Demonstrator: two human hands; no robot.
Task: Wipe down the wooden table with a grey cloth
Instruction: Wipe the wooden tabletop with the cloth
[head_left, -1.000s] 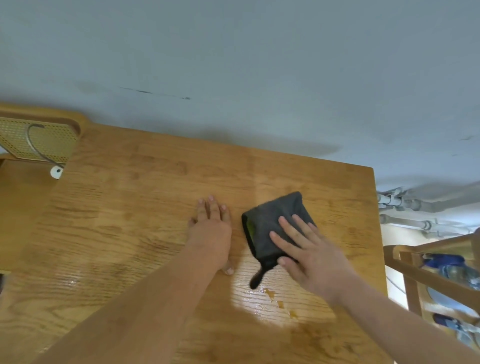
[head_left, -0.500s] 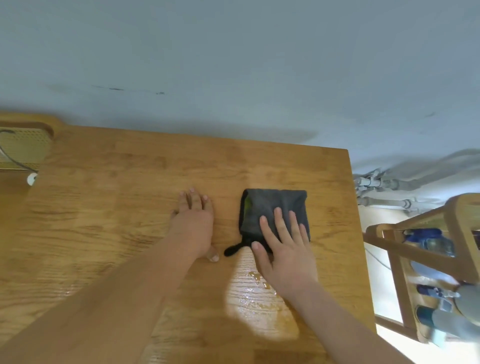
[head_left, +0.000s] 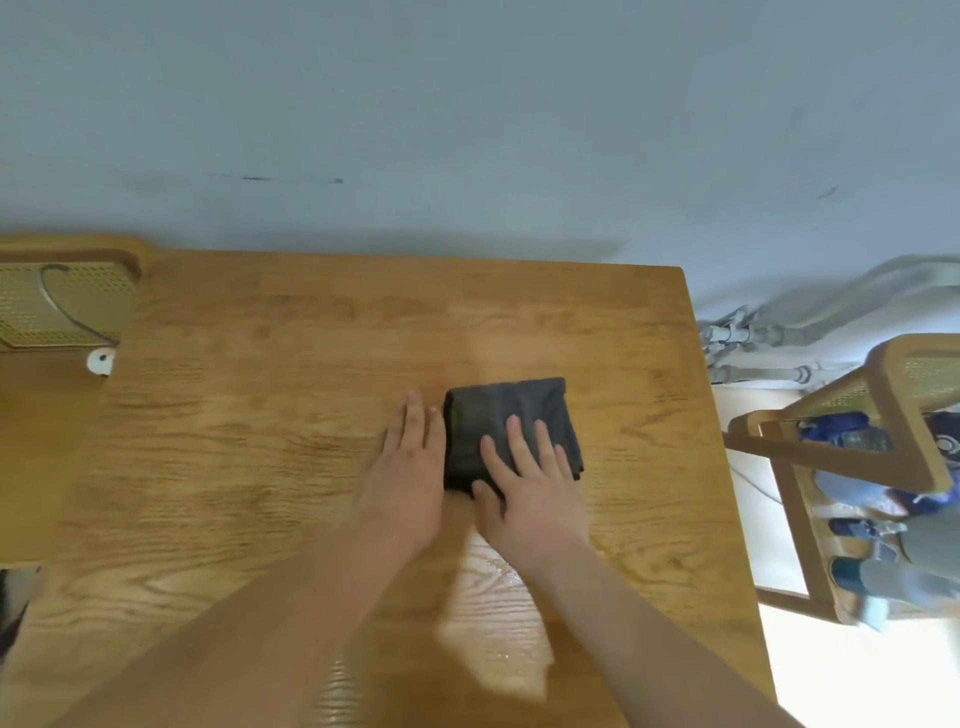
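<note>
A: We have the grey cloth (head_left: 511, 426) folded into a thick pad, lying on the wooden counter (head_left: 249, 441) right of centre, a little nearer the far edge than the near one.

B: And our right hand (head_left: 530, 486) lies flat on its near half, fingers spread and straight, pressing down rather than gripping. The palm rests on the wood just behind the cloth.

A: Our left hand (head_left: 410, 478) is flat on the counter too, fingers together, its edge just beside the cloth's left side. We cannot tell whether skin and fabric actually touch.

B: A pale, shiny patch (head_left: 493, 639) shows on the wood near us, between our forearms.

A: Any writing we can read?

B: None. The bottles (head_left: 857, 499) on the wooden rack (head_left: 831, 457) at the right are too blurred for labels.

A: Far left, a chair with a cane back (head_left: 62, 306) stands against the counter's edge, a thin cable (head_left: 57, 301) looping over it.
</note>
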